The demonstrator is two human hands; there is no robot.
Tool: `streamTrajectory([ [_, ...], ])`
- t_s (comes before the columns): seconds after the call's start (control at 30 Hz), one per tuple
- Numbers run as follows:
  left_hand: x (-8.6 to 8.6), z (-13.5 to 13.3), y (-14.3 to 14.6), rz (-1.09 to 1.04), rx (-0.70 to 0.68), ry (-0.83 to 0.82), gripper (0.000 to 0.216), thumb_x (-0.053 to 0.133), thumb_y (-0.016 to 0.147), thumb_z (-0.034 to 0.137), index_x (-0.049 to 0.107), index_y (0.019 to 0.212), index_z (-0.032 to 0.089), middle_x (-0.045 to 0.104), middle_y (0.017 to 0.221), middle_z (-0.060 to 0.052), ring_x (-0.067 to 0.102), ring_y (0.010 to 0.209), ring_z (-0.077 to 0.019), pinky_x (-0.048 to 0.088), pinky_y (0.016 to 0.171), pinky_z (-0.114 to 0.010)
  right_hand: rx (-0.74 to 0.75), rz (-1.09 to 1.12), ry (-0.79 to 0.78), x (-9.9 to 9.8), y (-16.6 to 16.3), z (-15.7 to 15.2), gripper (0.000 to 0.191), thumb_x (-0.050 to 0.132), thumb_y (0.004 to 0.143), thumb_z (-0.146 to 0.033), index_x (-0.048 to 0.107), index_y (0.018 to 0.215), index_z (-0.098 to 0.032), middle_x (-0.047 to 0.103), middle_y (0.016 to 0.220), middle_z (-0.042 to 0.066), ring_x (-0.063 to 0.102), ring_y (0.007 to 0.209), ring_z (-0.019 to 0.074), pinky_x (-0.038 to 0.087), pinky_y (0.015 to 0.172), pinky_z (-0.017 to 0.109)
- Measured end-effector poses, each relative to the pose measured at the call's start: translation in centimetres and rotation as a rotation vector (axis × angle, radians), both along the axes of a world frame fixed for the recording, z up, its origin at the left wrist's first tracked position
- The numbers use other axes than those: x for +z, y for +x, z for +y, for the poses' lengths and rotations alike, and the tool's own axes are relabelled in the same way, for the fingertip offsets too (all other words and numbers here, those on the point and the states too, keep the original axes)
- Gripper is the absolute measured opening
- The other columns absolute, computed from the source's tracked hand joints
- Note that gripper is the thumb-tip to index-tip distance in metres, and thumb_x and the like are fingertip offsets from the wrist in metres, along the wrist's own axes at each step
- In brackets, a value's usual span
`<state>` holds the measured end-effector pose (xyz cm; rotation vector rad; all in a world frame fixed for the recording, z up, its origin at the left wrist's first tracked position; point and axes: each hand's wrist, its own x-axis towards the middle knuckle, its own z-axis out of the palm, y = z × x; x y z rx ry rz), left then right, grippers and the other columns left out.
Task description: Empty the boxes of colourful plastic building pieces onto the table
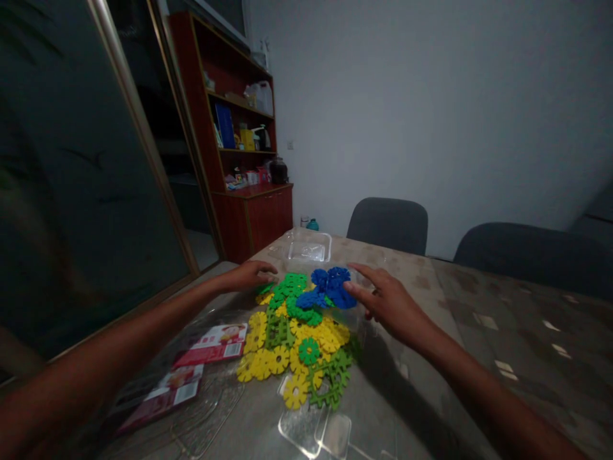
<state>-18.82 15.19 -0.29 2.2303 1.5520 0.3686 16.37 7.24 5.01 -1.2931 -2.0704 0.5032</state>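
Head cam, clock times off the heap's middle. At 6 there's some clear plastic, w/ printed cards at 8-9. The near half's yellow pieces mixed w/ olive pieces. Bright green pieces mostly sit at 11-12, blue pieces at 1. L hand at 10-11, fingers curled narrow beside the green; can't tell if it's holding anything. R hand at 2, wide, thumb n index apart by the blue. Progress IMO: pieces r out on the table, far colours roughly bunched, near ones left mixed. Clear tray at 12, farther off.
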Motion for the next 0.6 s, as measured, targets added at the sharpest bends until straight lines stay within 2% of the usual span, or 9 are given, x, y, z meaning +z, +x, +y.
streamTrajectory([
  [0.1,0.0,-0.3,1.1,0.018,-0.023,0.004,0.043,0.053,0.081,0.04,0.066,0.114,0.015,0.067,0.122,-0.009,0.061,0.109,-0.0245,0.044,0.094,-0.03,-0.038,-0.14,0.142,-0.2,-1.7,0.8,0.044,0.059,0.091,-0.04,0.059,0.132,-0.023,0.062,0.1,0.012,0.065,0.089,0.0248,0.053,0.081,0.039],
  [0.17,0.0,-0.6,1.5,0.028,-0.033,0.008,0.041,0.052,0.083,0.04,0.066,0.114,0.017,0.067,0.123,-0.007,0.061,0.109,-0.0245,0.044,0.094,-0.03,-0.056,-0.165,0.162,-0.3,-2.0,1.1,0.046,0.061,0.09,-0.039,0.059,0.133,-0.023,0.059,0.1,0.013,0.064,0.091,0.027,0.051,0.085,0.043],
  [0.33,0.1,-1.0,1.6,0.039,-0.054,0.008,0.038,0.052,0.084,0.035,0.065,0.115,0.016,0.067,0.122,-0.008,0.061,0.11,-0.023,0.043,0.095,-0.029,-0.078,-0.279,0.23,-1.2,-0.5,-0.2,0.048,0.064,0.088,-0.035,0.057,0.133,-0.023,0.051,0.114,0.016,0.065,0.085,0.0269,0.054,0.079,0.045],
  [0.47,-0.2,-0.3,0.9,0.052,-0.031,0.014,0.033,0.049,0.088,0.032,0.065,0.114,0.018,0.067,0.121,-0.007,0.061,0.11,-0.0227,0.044,0.095,-0.031,-0.077,-0.39,0.34,-2.1,1.6,-2.0,0.049,0.06,0.089,-0.041,0.053,0.135,-0.026,0.046,0.122,0.017,0.065,0.077,0.0231,0.056,0.068,0.04],
  [0.6,-0.5,-0.1,0.1,0.117,0.007,0.025,0.031,0.055,0.091,0.041,0.066,0.102,0.014,0.07,0.104,-0.008,0.064,0.095,-0.0222,0.047,0.088,-0.04,-0.046,-0.322,0.397,-2.8,3.2,-2.6,0.05,0.05,0.093,-0.051,0.05,0.137,-0.027,0.044,0.126,0.016,0.061,0.066,0.016,0.055,0.062,0.036],
])
